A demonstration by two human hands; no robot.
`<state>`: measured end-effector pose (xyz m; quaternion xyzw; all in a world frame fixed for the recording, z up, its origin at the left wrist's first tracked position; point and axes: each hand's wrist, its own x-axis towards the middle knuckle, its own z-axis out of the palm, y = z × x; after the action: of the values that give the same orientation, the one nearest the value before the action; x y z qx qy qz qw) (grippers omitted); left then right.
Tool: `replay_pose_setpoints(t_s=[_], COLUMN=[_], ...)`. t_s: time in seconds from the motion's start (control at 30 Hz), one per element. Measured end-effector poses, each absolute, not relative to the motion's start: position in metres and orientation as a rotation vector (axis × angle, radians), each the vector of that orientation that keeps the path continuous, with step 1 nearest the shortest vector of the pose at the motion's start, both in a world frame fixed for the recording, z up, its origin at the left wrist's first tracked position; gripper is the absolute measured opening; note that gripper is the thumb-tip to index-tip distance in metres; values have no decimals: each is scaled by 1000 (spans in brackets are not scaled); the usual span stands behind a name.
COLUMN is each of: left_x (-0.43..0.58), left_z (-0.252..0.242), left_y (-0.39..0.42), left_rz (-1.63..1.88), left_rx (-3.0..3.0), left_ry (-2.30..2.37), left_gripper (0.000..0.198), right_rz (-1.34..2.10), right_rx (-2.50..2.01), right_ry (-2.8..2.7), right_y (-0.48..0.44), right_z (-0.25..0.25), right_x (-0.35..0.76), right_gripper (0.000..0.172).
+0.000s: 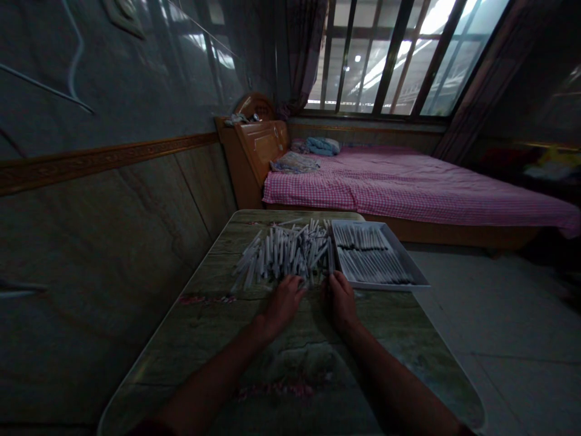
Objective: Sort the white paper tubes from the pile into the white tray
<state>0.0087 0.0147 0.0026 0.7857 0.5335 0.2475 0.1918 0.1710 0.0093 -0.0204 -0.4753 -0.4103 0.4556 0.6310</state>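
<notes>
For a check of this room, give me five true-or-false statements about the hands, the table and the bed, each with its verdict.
1. The left hand and right hand are at the near edge of the pile of white sticks on the table. True.
2. The white tray stands to the left of the pile. False: it stands to the right.
3. The sticks in the tray lie in parallel rows. True.
4. The bed has a plain green sheet. False: its sheet is pink checked.
5. A barred window stands beyond the bed. True.
</notes>
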Motion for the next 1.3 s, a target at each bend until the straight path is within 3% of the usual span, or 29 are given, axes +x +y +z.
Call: replay_pose_setpoints(t_s=[0.23,0.5,0.7,1.3], left_x=[28,-12,-44,-48], left_z=[10,-1,-9,-10], left_y=[18,22,31,31], left_rz=[304,911,1294,1296], left_rx=[2357,1817,1205,988], left_ry=[1718,1507,1260,1125], left_gripper=[21,10,37,48], right_rz=[1230,1033,908,787], right_rx=[-1030,-1147,-1229,-1302], right_ry=[-862,-1061,-1190,-1258], right_y=[6,8,9,7], right_z=[-11,-16,-18,-20], right_x=[164,172,171,170], right_gripper=[36,34,33,31])
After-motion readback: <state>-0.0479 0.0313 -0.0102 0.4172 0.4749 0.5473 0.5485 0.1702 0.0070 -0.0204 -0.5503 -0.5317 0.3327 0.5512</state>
